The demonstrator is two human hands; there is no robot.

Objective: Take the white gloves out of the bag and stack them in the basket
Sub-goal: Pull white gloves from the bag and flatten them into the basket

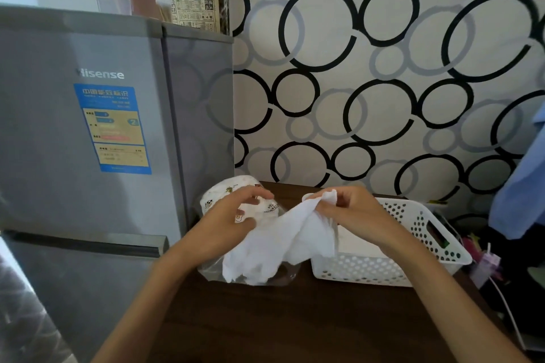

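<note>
A white glove (298,233) hangs in the air between my two hands, its fingers drooping down toward a clear plastic bag (212,271) on the dark wooden table (265,318). My right hand (351,215) pinches the glove's cuff end, just left of the white perforated basket (418,265). My left hand (233,218) grips the glove's lower part, with curled fingers, in front of a white printed bag (224,188). More white gloves (247,268) lie bunched at the clear bag's mouth. A flat white layer lies inside the basket.
A grey fridge (88,141) stands close on the left of the table. A circle-patterned wall is behind. Blue cloth (519,191) hangs at the right, with small clutter and cables beside the basket's right end.
</note>
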